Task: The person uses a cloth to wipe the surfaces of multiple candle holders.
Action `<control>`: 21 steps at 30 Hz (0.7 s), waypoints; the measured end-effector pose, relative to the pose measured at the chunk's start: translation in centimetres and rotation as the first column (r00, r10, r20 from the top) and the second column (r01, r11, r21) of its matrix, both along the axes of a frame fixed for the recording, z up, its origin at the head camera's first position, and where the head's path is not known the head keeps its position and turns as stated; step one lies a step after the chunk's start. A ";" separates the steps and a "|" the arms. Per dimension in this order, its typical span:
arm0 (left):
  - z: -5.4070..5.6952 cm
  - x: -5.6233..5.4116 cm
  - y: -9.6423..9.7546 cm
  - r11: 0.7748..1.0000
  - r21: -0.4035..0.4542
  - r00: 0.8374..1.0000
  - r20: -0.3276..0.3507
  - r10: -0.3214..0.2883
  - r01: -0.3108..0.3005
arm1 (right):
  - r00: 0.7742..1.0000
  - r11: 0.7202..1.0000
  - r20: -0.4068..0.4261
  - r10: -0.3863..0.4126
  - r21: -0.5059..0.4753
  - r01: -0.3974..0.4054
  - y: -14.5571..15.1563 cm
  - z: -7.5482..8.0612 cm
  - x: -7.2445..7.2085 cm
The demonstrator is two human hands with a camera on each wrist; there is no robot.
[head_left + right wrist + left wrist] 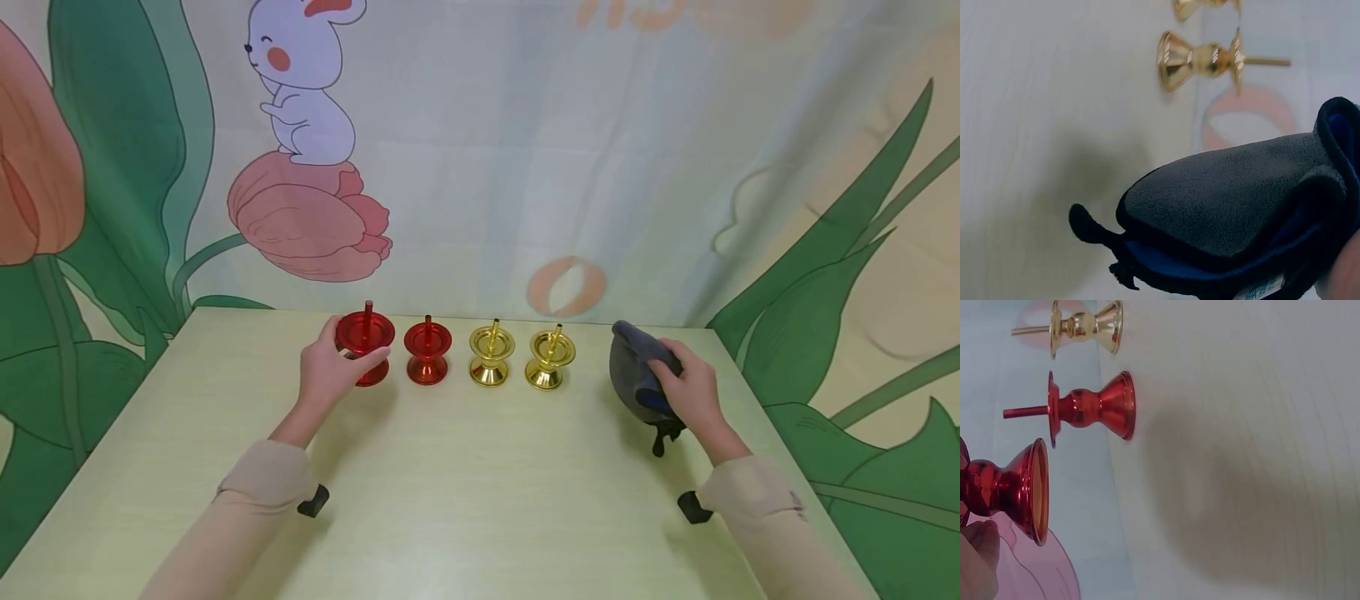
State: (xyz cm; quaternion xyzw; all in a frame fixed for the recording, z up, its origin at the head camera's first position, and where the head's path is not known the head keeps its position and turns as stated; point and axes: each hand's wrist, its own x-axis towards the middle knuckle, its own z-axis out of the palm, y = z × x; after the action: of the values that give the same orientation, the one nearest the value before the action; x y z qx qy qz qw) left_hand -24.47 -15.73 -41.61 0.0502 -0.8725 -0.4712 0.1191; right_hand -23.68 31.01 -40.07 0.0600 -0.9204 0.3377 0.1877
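Note:
My left hand (322, 373) grips a shiny red candle holder (365, 330) by its dish, thumb at the front. In the left wrist view the underside of that holder's base (1039, 490) shows, raised above the table. A second red candle holder (427, 342) stands upright just right of it. My right hand (693, 392) pinches a folded grey cloth (632, 375) with blue lining and black edging. The cloth hangs over the table's right side, a black loop (1088, 225) dangling from its lower end.
Two gold candle holders, one in the middle (491, 354) and one to its right (550, 358), stand upright in line with the red ones near the back edge. Behind the pale table (480, 492) hangs a printed curtain (480, 167).

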 end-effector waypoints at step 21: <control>2.4 3.2 3.1 0.948 -0.237 0.964 -0.111 -0.241 0.210 | 0.976 0.974 0.030 0.217 -0.073 -0.215 -6.5 3.8 2.2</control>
State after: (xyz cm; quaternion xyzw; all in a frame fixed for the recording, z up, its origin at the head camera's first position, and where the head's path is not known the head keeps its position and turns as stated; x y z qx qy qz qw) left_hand -21.24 -12.59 -39.23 -0.0968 -0.9094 -0.3830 0.1298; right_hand -21.48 24.53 -36.28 0.1469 -0.8996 0.3887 0.1345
